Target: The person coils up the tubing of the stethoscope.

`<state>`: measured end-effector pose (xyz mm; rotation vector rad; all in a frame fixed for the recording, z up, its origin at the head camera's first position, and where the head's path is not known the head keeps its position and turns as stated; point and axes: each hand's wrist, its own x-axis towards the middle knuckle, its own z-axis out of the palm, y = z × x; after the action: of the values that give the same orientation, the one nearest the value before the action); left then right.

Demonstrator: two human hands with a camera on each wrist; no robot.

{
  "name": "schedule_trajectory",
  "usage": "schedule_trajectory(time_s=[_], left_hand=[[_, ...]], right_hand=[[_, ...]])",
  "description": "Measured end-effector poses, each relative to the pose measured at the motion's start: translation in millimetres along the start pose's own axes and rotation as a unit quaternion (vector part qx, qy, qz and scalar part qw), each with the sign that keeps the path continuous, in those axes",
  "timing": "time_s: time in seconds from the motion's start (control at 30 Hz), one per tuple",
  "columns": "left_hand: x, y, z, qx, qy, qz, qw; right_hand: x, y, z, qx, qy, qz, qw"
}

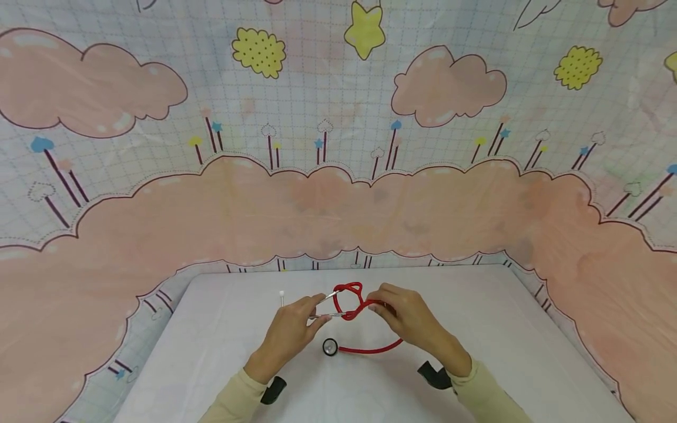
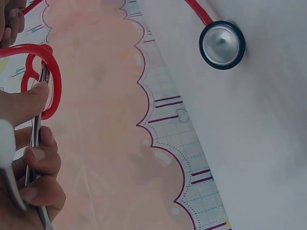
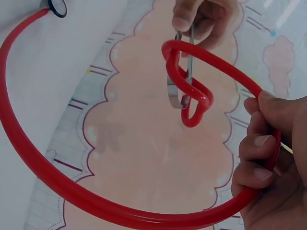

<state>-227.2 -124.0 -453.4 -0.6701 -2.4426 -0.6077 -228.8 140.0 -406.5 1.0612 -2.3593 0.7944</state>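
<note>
A stethoscope with red tubing [image 1: 370, 351] is held between both hands above the white table. My left hand [image 1: 290, 326] grips its metal ear tubes [image 2: 36, 129], thumb on one side and curled fingers on the other. Near that hand the red tubing is looped into a knot [image 3: 192, 91] around the metal part. My right hand [image 1: 411, 314] holds the tubing just right of the loop, fingers curled round it in the right wrist view. From there the tubing sweeps down and back left to the round chest piece [image 1: 330, 347], silver with a black rim, low over the tabletop.
The white table [image 1: 211, 329] spreads beneath both hands. Behind and around it hangs a cloth [image 1: 338, 217] printed with clouds and stars. A white ear tip [image 1: 282, 293] sticks up past the left hand. Dark straps [image 1: 435, 375] show at both wrists.
</note>
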Motion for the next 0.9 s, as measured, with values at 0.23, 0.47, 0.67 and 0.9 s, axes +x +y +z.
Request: schedule_trajectory(time_s=[0.23,0.47,0.67,0.9], left_hand=[[0.5,5.9,-6.0,-0.011,-0.025,0.017,0.9995],[-0.4,9.4,-10.6,-0.020,-0.049,0.055,0.9971],[-1.5,11.6,-14.7,-0.026,-0.062,0.086,0.9941],[-2.2,14.4,-20.2,-0.039,-0.074,0.116,0.9897]], right_hand=[[9,1,-2.3,0.013,0.003,-0.009,1.000],[16,2,-3.2,0.025,-0.006,-0.012,1.000],[19,4,-4.2,0.042,-0.033,-0.004,0.999],[20,8,-3.7,0.069,-0.063,0.003,0.996]])
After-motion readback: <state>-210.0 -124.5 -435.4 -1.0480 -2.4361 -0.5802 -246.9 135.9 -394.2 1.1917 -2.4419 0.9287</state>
